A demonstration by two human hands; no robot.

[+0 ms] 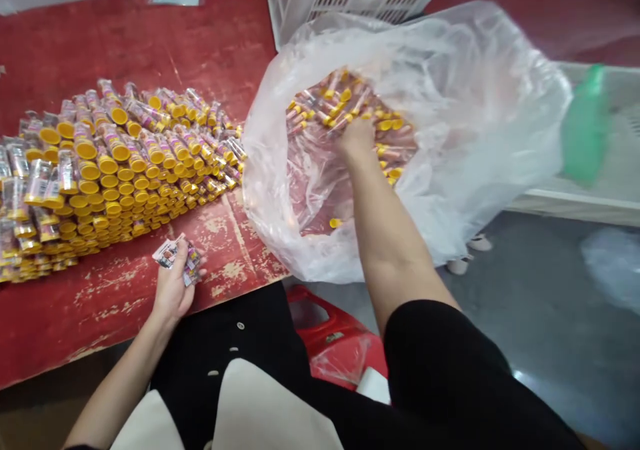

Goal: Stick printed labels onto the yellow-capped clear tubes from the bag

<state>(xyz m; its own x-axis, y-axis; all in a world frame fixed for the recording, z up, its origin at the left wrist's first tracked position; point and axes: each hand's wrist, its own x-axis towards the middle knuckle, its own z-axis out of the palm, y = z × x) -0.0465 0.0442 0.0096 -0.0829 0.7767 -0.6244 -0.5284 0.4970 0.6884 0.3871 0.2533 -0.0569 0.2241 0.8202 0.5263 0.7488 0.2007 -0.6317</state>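
Observation:
My left hand (175,283) is closed around a few small printed cards (169,253), the thumb pressed on top, at the red table's front edge. My right hand (357,140) reaches down into a large clear plastic bag (450,123), at a heap of small tubes with yellow caps (340,97). Its fingers are hidden, so what they hold cannot be made out. To the left, a big stacked pile of clear tubes with yellow caps (125,163) lies on its side, most caps facing me.
The red table (210,37) has worn paint near its front edge. A white plastic crate (290,3) stands behind the bag. Below the table edge is a red plastic stool (340,337). A blurred green object (585,130) is at the right.

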